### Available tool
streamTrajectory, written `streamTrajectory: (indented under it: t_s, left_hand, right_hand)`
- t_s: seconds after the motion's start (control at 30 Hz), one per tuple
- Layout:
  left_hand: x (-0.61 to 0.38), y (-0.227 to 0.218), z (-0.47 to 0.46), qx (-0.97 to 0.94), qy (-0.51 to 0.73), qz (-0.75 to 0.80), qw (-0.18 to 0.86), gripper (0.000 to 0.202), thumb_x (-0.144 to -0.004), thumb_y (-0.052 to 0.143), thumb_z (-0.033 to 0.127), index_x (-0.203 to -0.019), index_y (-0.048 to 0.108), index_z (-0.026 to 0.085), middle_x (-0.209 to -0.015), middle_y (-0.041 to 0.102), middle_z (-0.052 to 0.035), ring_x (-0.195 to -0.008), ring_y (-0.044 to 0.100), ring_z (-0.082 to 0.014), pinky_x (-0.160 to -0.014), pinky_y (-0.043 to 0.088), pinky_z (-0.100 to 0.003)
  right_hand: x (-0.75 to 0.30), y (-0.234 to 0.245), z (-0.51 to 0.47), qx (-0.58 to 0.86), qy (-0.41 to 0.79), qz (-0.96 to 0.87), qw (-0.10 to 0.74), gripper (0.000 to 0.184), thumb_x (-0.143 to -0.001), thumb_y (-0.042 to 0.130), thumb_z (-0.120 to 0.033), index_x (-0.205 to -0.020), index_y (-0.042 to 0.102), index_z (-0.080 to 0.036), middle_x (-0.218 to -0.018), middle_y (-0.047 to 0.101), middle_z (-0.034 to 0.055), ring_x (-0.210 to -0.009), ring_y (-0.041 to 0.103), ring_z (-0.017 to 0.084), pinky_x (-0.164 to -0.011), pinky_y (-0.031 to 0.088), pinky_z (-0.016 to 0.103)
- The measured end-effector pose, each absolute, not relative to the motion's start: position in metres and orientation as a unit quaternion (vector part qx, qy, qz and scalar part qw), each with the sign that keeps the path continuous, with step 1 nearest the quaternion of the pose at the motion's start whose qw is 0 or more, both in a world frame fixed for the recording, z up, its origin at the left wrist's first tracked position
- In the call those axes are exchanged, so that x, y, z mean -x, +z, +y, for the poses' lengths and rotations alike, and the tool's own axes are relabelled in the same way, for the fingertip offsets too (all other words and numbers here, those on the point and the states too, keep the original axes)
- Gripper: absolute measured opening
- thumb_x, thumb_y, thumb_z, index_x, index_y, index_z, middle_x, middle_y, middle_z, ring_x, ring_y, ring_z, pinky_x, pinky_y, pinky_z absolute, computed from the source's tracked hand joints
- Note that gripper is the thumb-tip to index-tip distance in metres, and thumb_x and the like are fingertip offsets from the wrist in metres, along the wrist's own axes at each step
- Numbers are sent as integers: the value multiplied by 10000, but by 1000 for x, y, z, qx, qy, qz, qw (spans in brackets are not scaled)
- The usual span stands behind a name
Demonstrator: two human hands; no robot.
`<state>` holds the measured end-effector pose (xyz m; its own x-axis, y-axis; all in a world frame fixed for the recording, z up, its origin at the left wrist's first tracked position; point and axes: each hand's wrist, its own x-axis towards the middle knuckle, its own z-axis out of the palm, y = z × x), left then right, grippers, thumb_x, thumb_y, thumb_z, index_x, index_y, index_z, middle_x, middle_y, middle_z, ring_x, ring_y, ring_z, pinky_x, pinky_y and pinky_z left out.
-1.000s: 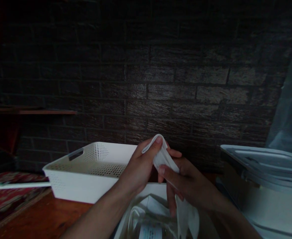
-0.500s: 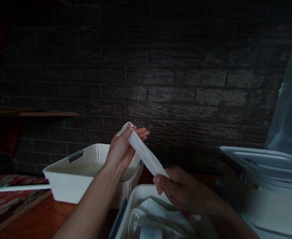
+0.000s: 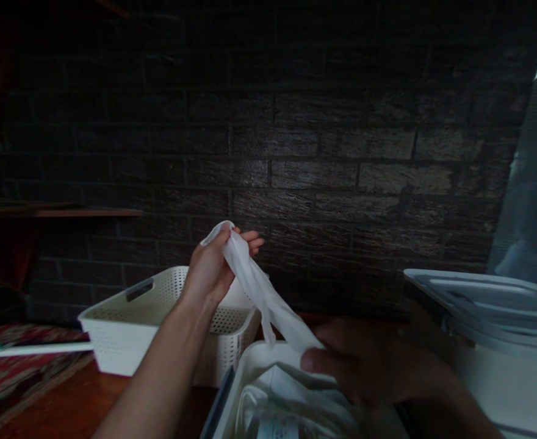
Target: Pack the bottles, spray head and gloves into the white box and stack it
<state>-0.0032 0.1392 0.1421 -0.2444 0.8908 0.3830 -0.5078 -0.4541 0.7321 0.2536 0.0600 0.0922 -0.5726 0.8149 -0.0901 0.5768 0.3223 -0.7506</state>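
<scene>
My left hand is raised above a white perforated basket and pinches the top end of a white glove. The glove hangs slanting down to the right. My right hand is lower, blurred by motion, and its fingers close on the glove's lower end above a white bin. That bin holds crumpled clear packaging and white items.
A dark brick wall fills the background. White lids are stacked on a container at the right. A wooden table carries the basket and bin. A white rod and a red patterned cloth lie at the left.
My left hand rose up and left with the glove's top end. My right hand slid down along the glove, which is now stretched out longer between the hands.
</scene>
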Motion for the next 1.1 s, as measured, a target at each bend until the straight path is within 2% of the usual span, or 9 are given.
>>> streamTrajectory:
  t_s: [0.1,0.2,0.33,0.43,0.5,0.6,0.77,0.97,1.1]
  left_hand:
    - [-8,139,126,-465,696,244,490,239,-1017,637,314,-910,730,121,-1082,828,-180,-935,817,-270,-853,642,-361]
    - [-28,128,107,-566,606,250,500,300,-979,705,402,-1020,813,125,-1275,784,-170,-1161,754,-293,-984,596,-347]
    - [-46,114,83,-658,506,257,495,359,-979,699,463,-1244,803,245,-1437,712,-99,-1309,674,-309,-1039,564,-380]
    - [-49,111,74,-700,500,273,430,339,-990,680,462,-1254,803,289,-1520,651,-60,-1405,598,-302,-1089,526,-372]
    - [-47,113,75,-706,493,283,423,358,-992,680,461,-1288,784,288,-1439,709,-72,-1322,654,-291,-1030,547,-354]
    - [-44,116,79,-719,456,261,455,343,-996,674,461,-1232,792,243,-1164,806,-80,-1004,749,-248,-838,574,-314]
    - [-42,116,85,-732,451,265,437,389,-1004,633,525,-889,745,170,-768,704,-27,-663,605,-153,-579,449,-234]
    - [-48,113,90,-726,521,292,341,467,-1001,613,549,-737,657,167,-666,591,6,-612,499,-133,-544,381,-229]
    - [-56,125,89,-721,540,296,319,450,-1014,587,545,-789,684,168,-694,632,1,-606,512,-135,-529,357,-230]
  right_hand:
    - [-267,100,58,476,319,-804,161,474,-951,657,-650,-890,757,-191,-663,708,20,-549,634,155,-468,423,225]
    - [-267,103,63,466,235,-801,294,462,-904,730,-645,-1013,794,-200,-850,769,65,-765,704,222,-597,492,274]
    - [-248,101,70,326,314,-781,430,424,-939,742,-561,-1164,756,-202,-981,776,71,-861,719,237,-693,540,302]
    - [-239,99,72,268,375,-754,468,355,-983,699,-537,-1025,757,-189,-881,733,40,-784,676,195,-654,509,271]
    - [-239,97,73,264,401,-727,490,401,-1009,657,-550,-884,723,-174,-769,673,14,-699,621,156,-621,487,254]
    - [-244,95,76,284,403,-695,523,456,-1012,641,-574,-811,673,-166,-683,612,-8,-604,546,120,-548,443,228]
    - [-249,93,83,322,375,-680,541,458,-971,694,-587,-788,634,-170,-601,552,-30,-522,505,111,-469,393,218]
    - [-244,99,85,307,342,-638,617,422,-935,748,-543,-763,666,-167,-628,568,-19,-549,472,110,-489,368,224]
    - [-236,97,88,228,441,-623,604,357,-859,844,-486,-1017,716,-192,-832,710,11,-703,622,153,-626,502,243]
